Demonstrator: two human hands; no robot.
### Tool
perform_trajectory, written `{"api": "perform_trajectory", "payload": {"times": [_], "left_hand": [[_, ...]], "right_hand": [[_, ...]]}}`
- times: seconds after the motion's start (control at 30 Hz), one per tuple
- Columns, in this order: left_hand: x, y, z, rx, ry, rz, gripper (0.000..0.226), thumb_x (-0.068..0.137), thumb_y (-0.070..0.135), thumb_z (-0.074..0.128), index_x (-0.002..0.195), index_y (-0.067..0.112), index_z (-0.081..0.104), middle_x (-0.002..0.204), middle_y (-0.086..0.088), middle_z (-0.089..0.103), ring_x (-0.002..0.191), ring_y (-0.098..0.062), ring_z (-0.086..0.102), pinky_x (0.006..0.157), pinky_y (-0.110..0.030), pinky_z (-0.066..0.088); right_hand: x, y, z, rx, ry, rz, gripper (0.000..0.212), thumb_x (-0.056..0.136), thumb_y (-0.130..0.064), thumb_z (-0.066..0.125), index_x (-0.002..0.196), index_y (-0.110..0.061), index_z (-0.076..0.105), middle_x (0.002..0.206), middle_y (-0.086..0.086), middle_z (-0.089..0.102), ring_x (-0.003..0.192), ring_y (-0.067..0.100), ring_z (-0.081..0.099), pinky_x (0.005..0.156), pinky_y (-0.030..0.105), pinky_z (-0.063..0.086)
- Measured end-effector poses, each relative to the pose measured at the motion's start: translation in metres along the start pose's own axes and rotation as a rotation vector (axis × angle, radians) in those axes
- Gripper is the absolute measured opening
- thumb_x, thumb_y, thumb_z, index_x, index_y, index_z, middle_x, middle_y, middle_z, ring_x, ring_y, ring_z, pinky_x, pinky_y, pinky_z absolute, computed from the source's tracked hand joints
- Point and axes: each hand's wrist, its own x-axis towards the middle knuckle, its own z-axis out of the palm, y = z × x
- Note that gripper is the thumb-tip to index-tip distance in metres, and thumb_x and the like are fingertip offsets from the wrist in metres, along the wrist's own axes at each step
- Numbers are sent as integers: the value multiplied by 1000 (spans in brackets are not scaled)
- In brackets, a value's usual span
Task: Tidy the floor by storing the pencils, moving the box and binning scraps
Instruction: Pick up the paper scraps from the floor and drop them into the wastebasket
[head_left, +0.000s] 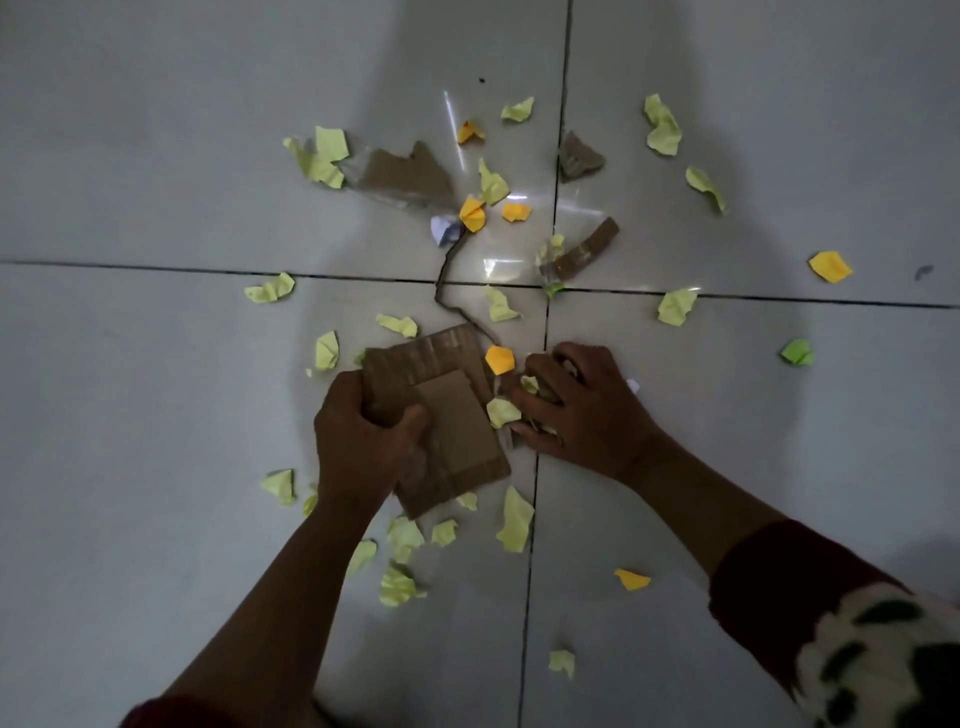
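My left hand (363, 441) grips a stack of flat brown cardboard pieces (441, 410) by their left edge, thumb on top, just above the floor. My right hand (576, 405) is curled over a bunch of pale yellow paper scraps (501, 411) and small cardboard bits right beside the stack. An orange scrap (500, 359) lies between the cardboard and my right fingers. Several crumpled yellow-green scraps (514, 519) litter the tiles around both hands. No pencils or box are in view.
More torn cardboard lies farther off: a jagged piece (405, 174), a small one (579, 156) and a taped strip (582, 252). A thin cardboard strip (447, 280) snakes toward the stack. Orange scraps (830, 266), a green one (797, 352) and a white one (444, 228) lie on the grey tiles.
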Motion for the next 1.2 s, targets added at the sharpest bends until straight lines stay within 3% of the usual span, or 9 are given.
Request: {"api": "perform_trajectory", "payload": {"times": [0.13, 0.27, 0.37, 0.5, 0.63, 0.93, 1.07, 1.2], "left_hand": [[5, -2, -2, -24, -24, -31, 38, 72, 3, 71, 108, 4, 62, 92, 0, 61, 82, -16, 57, 74, -25, 44], [13, 5, -3, -79, -89, -98, 40, 74, 4, 70, 113, 4, 61, 102, -8, 64, 92, -24, 61, 83, -38, 51], [11, 18, 0, -118, -104, -138, 41, 74, 8, 70, 114, 5, 60, 109, -14, 66, 97, -29, 62, 87, -47, 52], [-1, 46, 5, -144, -123, -129, 44, 74, 8, 71, 117, 6, 59, 113, -12, 64, 101, -27, 60, 91, -42, 49], [-22, 89, 7, -183, -115, -97, 35, 75, 5, 69, 110, 7, 62, 99, -4, 63, 88, -20, 58, 75, -27, 42], [-86, 211, 16, -116, -207, -18, 37, 73, 7, 71, 109, 8, 62, 97, -5, 62, 92, -26, 60, 84, -44, 52], [-114, 269, 20, -126, -237, 33, 34, 75, 6, 69, 107, 10, 61, 92, -2, 61, 86, -22, 58, 80, -40, 52], [-139, 327, 28, -135, -275, 128, 33, 75, 1, 68, 107, 7, 61, 79, 9, 57, 78, -16, 56, 76, -35, 49]], "right_hand": [[15, 5, -7, -21, 18, -58, 19, 81, -25, 53, 82, -12, 68, 78, 8, 65, 67, 26, 54, 56, 30, 47], [34, 10, -9, -32, 49, -21, 18, 91, -15, 39, 76, -12, 48, 66, 7, 62, 49, 22, 53, 42, 26, 39], [31, 13, -17, 37, -6, 90, 10, 81, -16, 46, 75, -9, 49, 63, 10, 60, 44, 24, 54, 36, 21, 35], [12, 23, -51, 20, -65, 244, 18, 73, -17, 46, 70, -7, 61, 64, 10, 61, 45, 25, 58, 34, 22, 37], [-7, 31, -96, -3, -45, 370, 18, 74, -20, 47, 66, -10, 60, 61, 8, 58, 45, 25, 57, 33, 23, 38], [-50, 59, -223, 0, 55, 651, 18, 76, -22, 47, 69, -8, 56, 59, 8, 55, 42, 25, 53, 35, 18, 36], [-63, 83, -276, -31, 143, 809, 25, 80, -22, 46, 64, -5, 57, 59, 9, 55, 38, 25, 51, 35, 20, 38], [-77, 108, -330, -85, 258, 853, 23, 82, -17, 47, 63, -5, 53, 54, 9, 50, 35, 22, 45, 33, 21, 36]]}}
